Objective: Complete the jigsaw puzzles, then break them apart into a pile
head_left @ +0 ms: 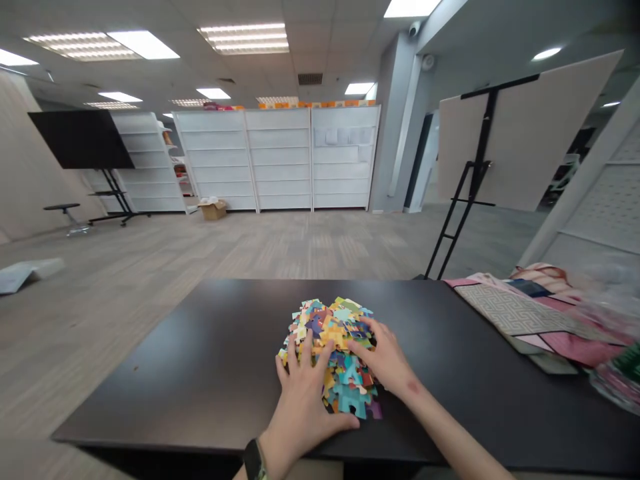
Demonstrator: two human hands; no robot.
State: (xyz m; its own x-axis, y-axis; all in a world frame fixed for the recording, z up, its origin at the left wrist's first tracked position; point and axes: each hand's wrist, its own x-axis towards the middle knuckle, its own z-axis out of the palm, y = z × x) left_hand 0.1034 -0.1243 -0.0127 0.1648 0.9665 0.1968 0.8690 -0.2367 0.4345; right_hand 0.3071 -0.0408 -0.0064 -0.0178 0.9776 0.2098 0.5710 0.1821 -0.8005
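Observation:
A heap of colourful jigsaw puzzle pieces (345, 330) lies on the dark table, in the middle toward the front. My left hand (305, 393), with a dark watch (254, 459) on its wrist, rests at the left and near side of the heap, fingers spread over the pieces. On the right edge of the heap is my right hand (385, 357), its thumb and forefinger apart and touching pieces. Its other fingers are partly hidden. Neither hand has a piece visibly gripped.
The dark table (210, 360) has folded pink and patterned fabric (525, 310) and clear plastic packaging (620, 373) at its right. Behind it stand a black easel (470, 180), white shelves (277, 163) and a screen on a stand (83, 140).

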